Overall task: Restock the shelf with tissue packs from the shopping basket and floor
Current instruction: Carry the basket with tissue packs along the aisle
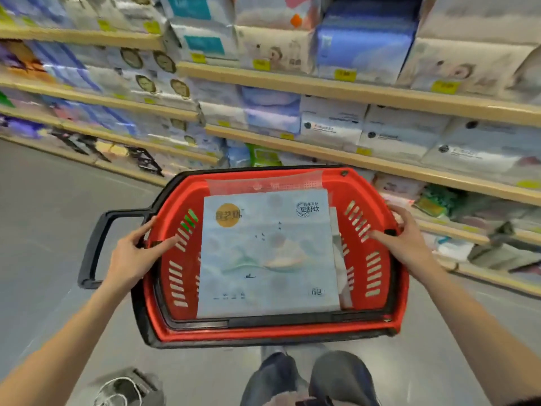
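Looking down from the head camera, I have my left hand (136, 253) curled over the left rim of the red shopping basket (263, 332) and my right hand (408, 238) gripping its right rim. A pale blue tissue pack (268, 253) lies flat inside it, near the stocked shelf (336, 159).

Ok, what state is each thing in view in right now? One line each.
shopping basket, loaded, gripped at both side rims.
tissue pack, lying flat, face up, in the basket.
black handle, sticking out to the left, not held.
left hand, grips the basket's left rim.
right hand, grips the basket's right rim.
shelves, stocked with packs.
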The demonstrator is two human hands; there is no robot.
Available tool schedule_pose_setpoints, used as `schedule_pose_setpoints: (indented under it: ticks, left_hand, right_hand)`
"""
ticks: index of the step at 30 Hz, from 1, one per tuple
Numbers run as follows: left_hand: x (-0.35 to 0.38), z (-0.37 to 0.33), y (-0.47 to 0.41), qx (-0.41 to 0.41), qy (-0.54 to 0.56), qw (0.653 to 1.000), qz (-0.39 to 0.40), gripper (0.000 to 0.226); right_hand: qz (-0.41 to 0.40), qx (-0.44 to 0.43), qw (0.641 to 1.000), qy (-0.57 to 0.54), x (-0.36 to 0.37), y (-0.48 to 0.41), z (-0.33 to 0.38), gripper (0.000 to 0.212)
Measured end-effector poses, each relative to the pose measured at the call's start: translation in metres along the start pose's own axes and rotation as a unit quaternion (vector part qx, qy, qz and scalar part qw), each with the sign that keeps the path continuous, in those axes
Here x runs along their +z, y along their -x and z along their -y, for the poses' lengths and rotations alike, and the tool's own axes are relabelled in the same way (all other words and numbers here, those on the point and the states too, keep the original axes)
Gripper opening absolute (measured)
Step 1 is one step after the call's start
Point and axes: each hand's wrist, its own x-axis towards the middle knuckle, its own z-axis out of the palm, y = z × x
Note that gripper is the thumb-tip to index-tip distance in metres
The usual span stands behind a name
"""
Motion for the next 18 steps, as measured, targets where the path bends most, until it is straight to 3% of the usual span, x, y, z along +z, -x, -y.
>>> schedule_pose_setpoints:
  ticks: [4, 8, 14, 18]
  left_hand:
    - [0.02, -0.013, -0.041, 0.046, -0.014, 0.998, 0.049, 0.072]
    - [0.046, -0.019, -0.078, 0.071, -0.029, 0.992, 0.095, 0.084]
    - [0.105, -0.008, -0.125, 0.071, -0.037, 0.984, 0.16, 0.085]
    - [0.152, -0.003, -0.146, 0.07, -0.029, 0.983, 0.169, 0.071]
  right_hand:
    - [-0.076, 0.04, 0.995, -0.041, 0.004, 0.023, -0.019, 0.064]
    - [-0.142, 0.076, 0.985, -0.061, 0.003, 0.036, -0.035, 0.061]
    - [-0.18, 0.108, 0.977, -0.044, -0.001, 0.026, -0.075, 0.056]
    - [-0.187, 0.127, 0.974, -0.021, 0.0, -0.002, -0.109, 0.06]
